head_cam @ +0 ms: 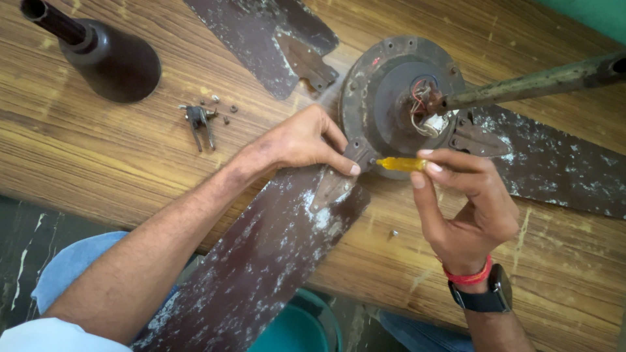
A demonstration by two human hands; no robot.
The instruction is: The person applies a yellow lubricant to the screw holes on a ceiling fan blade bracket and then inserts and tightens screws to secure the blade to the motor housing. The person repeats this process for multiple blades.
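Right hand (464,202) pinching a translucent yellow screwdriver (399,163), shaft lying level, tip aimed left at the rusty fan motor (385,91), left hand (303,140) fingertips pressing the blade bracket (339,179)

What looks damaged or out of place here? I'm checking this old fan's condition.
The fan blades are blotched with flaking white patches. At the motor hub, red and white wires hang exposed. Loose screws lie scattered on the wooden table, one alone near the right hand.
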